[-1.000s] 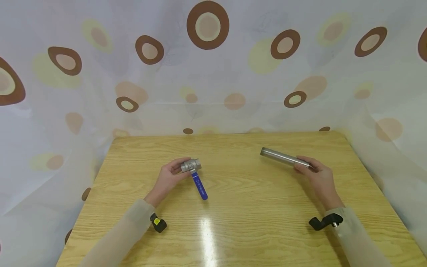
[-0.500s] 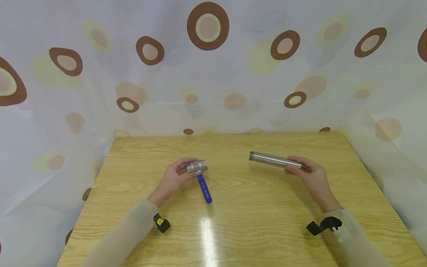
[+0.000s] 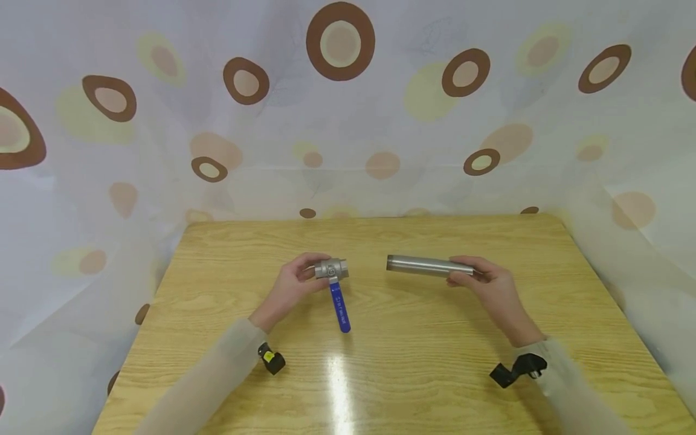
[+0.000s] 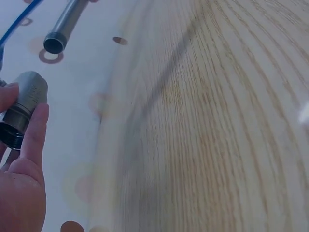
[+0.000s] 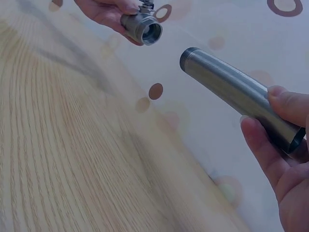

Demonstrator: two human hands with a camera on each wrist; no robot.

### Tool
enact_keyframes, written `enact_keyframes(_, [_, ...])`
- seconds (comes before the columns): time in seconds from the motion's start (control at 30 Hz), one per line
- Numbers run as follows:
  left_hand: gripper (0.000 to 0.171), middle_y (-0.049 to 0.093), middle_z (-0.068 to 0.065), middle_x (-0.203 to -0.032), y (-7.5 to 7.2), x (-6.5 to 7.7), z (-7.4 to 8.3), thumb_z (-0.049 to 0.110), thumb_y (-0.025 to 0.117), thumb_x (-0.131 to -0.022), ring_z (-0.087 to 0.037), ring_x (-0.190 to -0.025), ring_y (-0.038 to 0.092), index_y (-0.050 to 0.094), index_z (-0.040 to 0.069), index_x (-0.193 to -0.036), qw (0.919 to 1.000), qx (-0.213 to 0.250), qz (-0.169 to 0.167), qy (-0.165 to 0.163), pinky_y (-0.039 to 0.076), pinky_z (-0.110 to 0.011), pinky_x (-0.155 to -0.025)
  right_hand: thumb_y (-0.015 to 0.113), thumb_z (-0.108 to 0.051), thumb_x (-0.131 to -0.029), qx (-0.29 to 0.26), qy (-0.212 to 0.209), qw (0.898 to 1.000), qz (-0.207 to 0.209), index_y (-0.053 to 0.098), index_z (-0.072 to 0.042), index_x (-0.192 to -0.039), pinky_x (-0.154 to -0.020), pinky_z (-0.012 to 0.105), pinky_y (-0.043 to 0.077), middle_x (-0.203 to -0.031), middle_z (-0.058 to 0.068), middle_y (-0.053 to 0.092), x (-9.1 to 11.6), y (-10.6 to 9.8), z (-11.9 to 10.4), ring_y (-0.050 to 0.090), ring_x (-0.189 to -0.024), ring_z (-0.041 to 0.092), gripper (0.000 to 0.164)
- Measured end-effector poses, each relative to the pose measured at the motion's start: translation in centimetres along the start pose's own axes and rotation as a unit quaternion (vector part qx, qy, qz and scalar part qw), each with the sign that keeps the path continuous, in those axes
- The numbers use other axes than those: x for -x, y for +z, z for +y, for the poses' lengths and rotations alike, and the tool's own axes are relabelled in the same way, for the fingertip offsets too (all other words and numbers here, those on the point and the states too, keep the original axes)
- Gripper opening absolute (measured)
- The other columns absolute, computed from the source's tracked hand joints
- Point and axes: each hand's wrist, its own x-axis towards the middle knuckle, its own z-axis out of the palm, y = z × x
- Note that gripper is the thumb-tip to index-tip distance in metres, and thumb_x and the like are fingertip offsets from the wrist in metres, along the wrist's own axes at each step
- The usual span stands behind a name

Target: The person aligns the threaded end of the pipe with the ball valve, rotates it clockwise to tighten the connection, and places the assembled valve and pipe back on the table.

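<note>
My left hand grips a steel ball valve by its left end, above the table. The valve's blue lever handle points down toward me. In the right wrist view the open bore of the valve faces the pipe. Between thumb and fingers, my right hand holds a steel pipe near its right end. Threads show on the pipe's free left end, which points at the valve with a gap between them. The left wrist view shows the valve body and that pipe end apart.
A wood-grain table lies beneath both hands. White sheeting with brown and yellow circles rises behind it and at both sides. A small black camera is strapped to each wrist, the left one and the right one.
My left hand has moved a little to the right with the valve. My right hand has moved left with the pipe, which is now closer to level. The gap between them has narrowed.
</note>
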Motion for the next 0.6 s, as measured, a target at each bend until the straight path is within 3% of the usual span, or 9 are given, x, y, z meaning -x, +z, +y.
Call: enact_keyframes(0.6, [0.056,0.056,-0.02,-0.149,1.6,-0.6,0.5,0.001,0.072,-0.092,-0.039,-0.139,0.054,0.056,0.003,-0.145,0.9993,0.023,-0.028,0.001,0.053,-0.039,-0.108,0.071,-0.009,-0.099,-0.019,-0.002,0.999,-0.028,0.065,0.005,-0.132,-0.086,0.028,0.063,-0.102,-0.003,0.076,-0.2,3.3,0.0,0.076,-0.088,0.012,0.036])
